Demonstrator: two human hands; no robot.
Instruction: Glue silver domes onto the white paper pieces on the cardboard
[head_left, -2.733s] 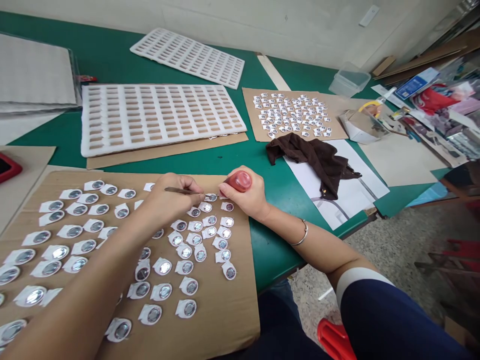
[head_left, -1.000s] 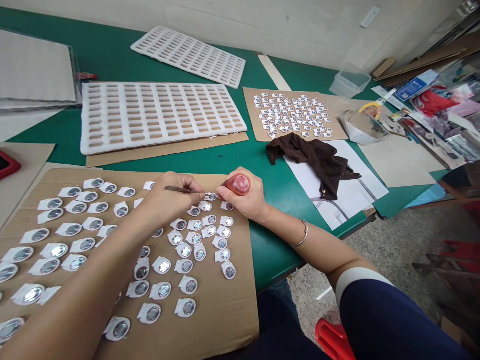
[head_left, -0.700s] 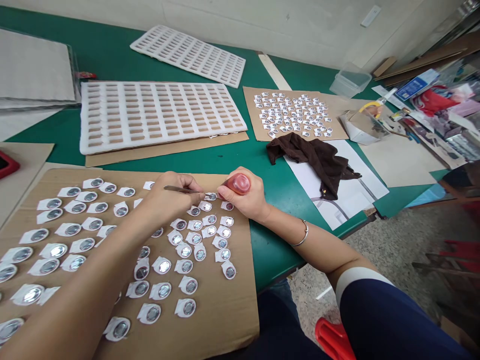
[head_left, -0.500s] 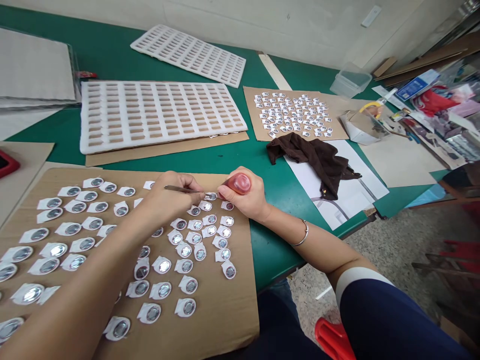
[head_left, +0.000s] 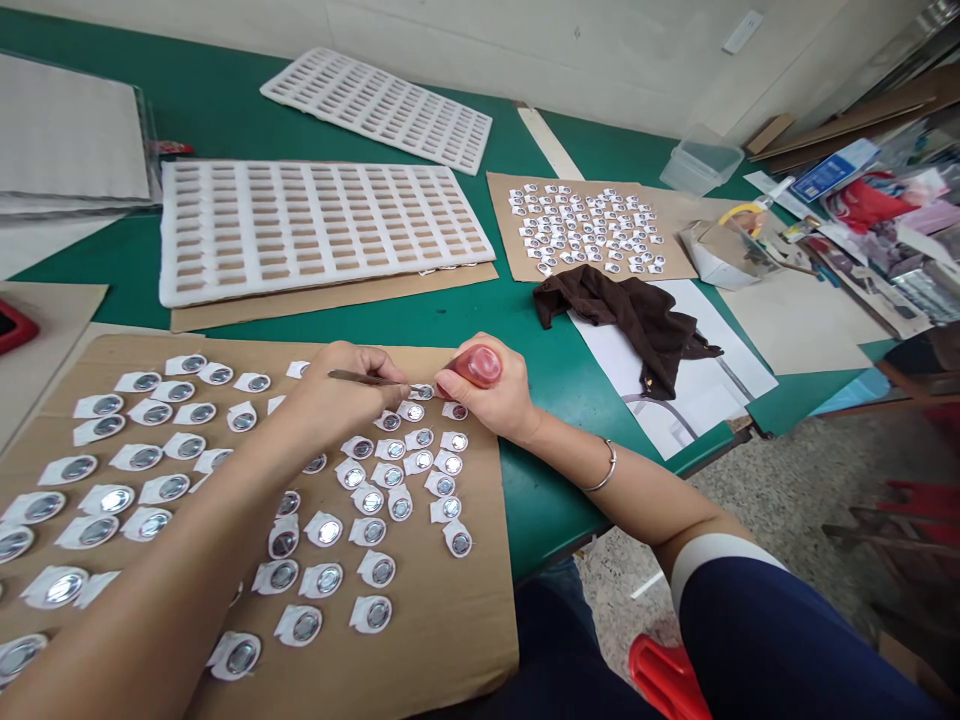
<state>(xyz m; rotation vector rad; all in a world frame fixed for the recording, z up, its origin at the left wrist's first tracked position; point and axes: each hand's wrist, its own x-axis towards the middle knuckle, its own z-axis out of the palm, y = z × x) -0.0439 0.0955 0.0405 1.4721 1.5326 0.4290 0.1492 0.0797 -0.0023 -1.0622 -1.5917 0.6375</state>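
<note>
My left hand [head_left: 352, 385] is closed around a thin dark metal tool that looks like tweezers [head_left: 365, 378], its tip by a small round silver piece on a white tab [head_left: 421, 392]. Wrapped in my right hand [head_left: 499, 395] is a small reddish squeeze bottle [head_left: 478, 367], its base toward me and its nozzle end hidden by the fingers. Both hands are over the far right part of a brown cardboard sheet [head_left: 442, 640]. Rows of the same silver pieces on white tabs [head_left: 307, 627] lie across it, some hidden under my left arm.
White foam trays with slots [head_left: 322, 230] lie beyond the cardboard on the green table [head_left: 517, 320]. A second cardboard [head_left: 502, 195] carries more silver pieces. A brown cloth [head_left: 630, 315] rests on white paper; a clear plastic box [head_left: 701, 160] and clutter stand at right.
</note>
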